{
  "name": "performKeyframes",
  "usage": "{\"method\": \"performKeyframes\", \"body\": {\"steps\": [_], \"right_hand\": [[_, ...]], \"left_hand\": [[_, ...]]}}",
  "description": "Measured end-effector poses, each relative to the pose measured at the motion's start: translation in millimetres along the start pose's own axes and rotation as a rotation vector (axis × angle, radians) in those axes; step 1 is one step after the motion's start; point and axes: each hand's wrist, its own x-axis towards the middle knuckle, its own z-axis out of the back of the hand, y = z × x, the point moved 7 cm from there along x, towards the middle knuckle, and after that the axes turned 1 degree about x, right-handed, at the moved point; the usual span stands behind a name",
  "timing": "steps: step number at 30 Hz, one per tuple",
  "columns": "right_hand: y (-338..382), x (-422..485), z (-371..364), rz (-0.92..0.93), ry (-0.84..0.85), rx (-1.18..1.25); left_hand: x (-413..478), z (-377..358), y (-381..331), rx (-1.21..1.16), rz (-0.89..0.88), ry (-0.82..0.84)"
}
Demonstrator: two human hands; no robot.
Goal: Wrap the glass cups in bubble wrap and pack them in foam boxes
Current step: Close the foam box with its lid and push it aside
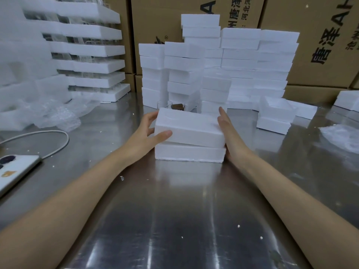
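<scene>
Brown cartons (155,16) back a steel surface (184,210) whose far edge carries stacks of white foam boxes (240,61), with bubble wrap (58,117) near the left edge. At the middle, a foam box (190,153) sits with its lid (190,127) slightly askew on top. The left hand (147,131) grips the lid's left end, thumb curled on its front, and the right hand (227,129) presses flat, fingers straight, against the right end.

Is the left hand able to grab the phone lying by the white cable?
Probably yes. The phone lies in the open on the table, with nothing in between, but the left hand must first let go of the foam lid.
</scene>
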Motion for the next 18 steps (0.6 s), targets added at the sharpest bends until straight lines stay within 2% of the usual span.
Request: {"method": "performKeyframes", "body": {"steps": [2,5,10,16,18], "right_hand": [[1.8,0.4,2.2,0.037,-0.03,-0.094],[11.5,-6.6,3.7,0.192,-0.058,-0.278],[16.2,-8.4,9.7,0.26,0.005,-0.338],[9.7,-11.0,13.1,0.22,-0.024,-0.29],[8.3,-10.3,13.6,0.174,0.028,-0.279]], "left_hand": [[0.9,-2.2,-2.8,0.035,-0.003,0.026],[1.9,-3.0,1.8,0.118,0.051,0.07],[3.7,-3.5,6.6,0.095,0.075,0.133],[4.0,-4.5,5.9,0.132,0.071,0.164],[5.1,-1.7,5.1,0.14,0.056,0.157]]}}
